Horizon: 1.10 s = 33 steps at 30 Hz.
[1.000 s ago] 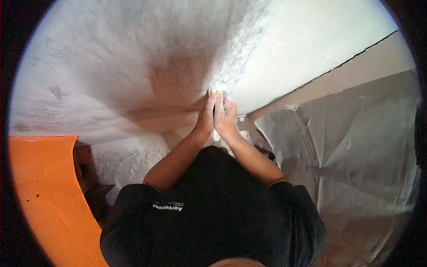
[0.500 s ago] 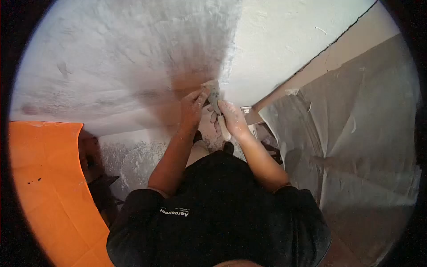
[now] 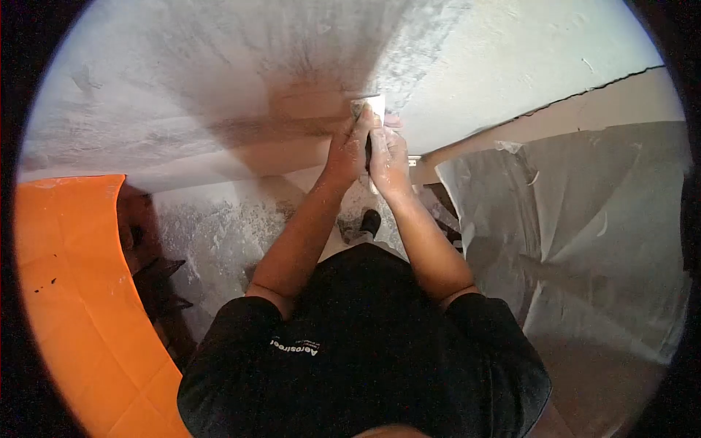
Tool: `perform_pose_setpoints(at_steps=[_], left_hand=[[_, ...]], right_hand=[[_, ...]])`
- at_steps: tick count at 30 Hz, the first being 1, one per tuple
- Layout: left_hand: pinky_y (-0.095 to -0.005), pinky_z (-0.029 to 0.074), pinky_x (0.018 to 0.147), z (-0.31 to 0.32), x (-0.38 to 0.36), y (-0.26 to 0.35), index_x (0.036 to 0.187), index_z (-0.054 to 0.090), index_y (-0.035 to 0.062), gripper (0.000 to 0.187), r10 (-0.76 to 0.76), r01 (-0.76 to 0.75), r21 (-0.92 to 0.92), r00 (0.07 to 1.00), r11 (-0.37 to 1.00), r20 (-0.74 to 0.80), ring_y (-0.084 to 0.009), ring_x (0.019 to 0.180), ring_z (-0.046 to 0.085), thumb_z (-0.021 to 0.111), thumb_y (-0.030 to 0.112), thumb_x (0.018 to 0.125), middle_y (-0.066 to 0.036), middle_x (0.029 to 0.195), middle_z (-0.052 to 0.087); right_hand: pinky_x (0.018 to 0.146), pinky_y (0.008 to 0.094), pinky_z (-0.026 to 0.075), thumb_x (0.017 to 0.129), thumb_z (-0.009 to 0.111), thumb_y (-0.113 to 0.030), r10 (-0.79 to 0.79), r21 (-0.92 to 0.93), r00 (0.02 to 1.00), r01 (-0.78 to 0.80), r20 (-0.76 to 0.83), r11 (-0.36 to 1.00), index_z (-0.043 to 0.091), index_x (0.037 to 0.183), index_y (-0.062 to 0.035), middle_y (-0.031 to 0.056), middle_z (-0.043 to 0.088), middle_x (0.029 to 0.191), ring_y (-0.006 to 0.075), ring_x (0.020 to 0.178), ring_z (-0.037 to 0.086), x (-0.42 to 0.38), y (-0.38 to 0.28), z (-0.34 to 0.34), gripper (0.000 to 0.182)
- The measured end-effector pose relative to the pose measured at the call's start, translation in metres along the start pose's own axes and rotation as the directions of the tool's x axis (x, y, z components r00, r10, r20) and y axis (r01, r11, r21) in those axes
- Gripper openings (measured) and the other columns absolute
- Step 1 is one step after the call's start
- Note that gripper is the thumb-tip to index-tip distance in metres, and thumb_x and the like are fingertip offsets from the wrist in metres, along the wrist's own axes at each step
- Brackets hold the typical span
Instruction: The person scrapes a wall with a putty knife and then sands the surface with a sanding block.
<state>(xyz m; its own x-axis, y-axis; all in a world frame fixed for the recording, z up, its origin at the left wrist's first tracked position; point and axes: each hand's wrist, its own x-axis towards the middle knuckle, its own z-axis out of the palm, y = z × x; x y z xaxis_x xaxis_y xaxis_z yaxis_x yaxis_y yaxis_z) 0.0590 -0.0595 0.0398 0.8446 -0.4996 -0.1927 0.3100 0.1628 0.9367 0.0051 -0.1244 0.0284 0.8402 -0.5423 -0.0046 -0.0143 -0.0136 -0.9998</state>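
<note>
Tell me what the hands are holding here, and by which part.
Both the left hand and right hand clasp a flat-bladed scraper by its lower, handle end; only the pale blade tip shows above the fingers, against the wall.

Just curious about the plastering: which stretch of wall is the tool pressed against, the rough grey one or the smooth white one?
The rough grey stretch; the scraper sits at its border.
</note>
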Motion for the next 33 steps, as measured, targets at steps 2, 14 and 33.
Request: perform_pose_setpoints(at_steps=[2,14,33], left_hand=[[-0.0219,0.043,0.062,-0.009,0.013,-0.022,0.088,0.062,0.0012,0.038,0.094,-0.091,-0.068,0.995,0.994,0.042,-0.0082,0.066,0.052,0.047,0.035,0.095,-0.002,0.075,0.059],[-0.0234,0.048,0.065,-0.033,0.009,-0.012,0.097,0.059,0.0,0.028,0.041,-0.035,-0.064,0.996,0.997,0.084,-0.01,0.077,0.057,0.054,0.027,0.091,-0.006,0.087,0.06],[-0.0234,0.044,0.073,-0.017,0.002,-0.014,0.104,0.056,0.0019,0.028,-0.029,0.053,-0.154,0.988,0.987,0.153,-0.0083,0.082,0.053,0.047,0.027,0.095,-0.001,0.093,0.058]], right_hand=[[0.058,0.0242,0.04,0.098,0.04,-0.029,-0.118,-0.036,0.99,0.115,-0.073,0.993,0.059,0.08,0.0033,0.0025,0.057,0.068,0.0074,0.065,0.052,0.006,0.014,0.014,0.041],[0.055,0.0234,0.037,0.098,0.039,-0.034,0.136,0.194,0.99,-0.14,0.032,0.971,0.051,0.093,-0.0047,-0.0006,0.049,0.071,0.0067,0.061,0.044,-0.018,0.02,0.0,0.032],[0.055,0.0264,0.041,0.097,0.038,-0.019,-0.134,0.052,0.982,0.142,-0.132,0.989,0.054,0.092,0.0031,0.0068,0.055,0.072,0.0116,0.059,0.05,0.002,0.014,0.009,0.028]])
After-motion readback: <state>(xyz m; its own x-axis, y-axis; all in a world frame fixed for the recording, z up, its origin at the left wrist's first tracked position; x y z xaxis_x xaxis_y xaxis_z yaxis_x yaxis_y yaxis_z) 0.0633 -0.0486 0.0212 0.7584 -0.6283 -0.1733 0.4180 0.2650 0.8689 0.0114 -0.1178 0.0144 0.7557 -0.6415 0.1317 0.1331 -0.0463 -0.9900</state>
